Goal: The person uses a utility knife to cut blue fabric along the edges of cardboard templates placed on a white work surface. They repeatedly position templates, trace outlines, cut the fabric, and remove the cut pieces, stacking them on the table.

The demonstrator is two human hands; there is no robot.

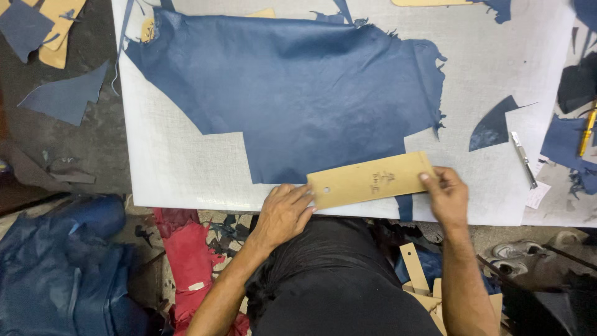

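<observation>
A long tan cardboard pattern piece [370,180] with a small hole near its left end lies over the lower edge of a large dark blue leather sheet [298,93] on a white cutting board [174,162]. My left hand [283,213] rests flat on the board, fingers touching the pattern's left end. My right hand [445,194] presses its fingertips on the pattern's right end. A narrow strip of blue leather [405,207] shows below the pattern.
A metal cutting knife [523,159] lies on the board to the right, beside a blue leather offcut [493,124]. More blue scraps and cardboard patterns lie at the top left [37,31] and right [569,143]. Red leather [186,261] and blue leather [59,267] are piled on the floor.
</observation>
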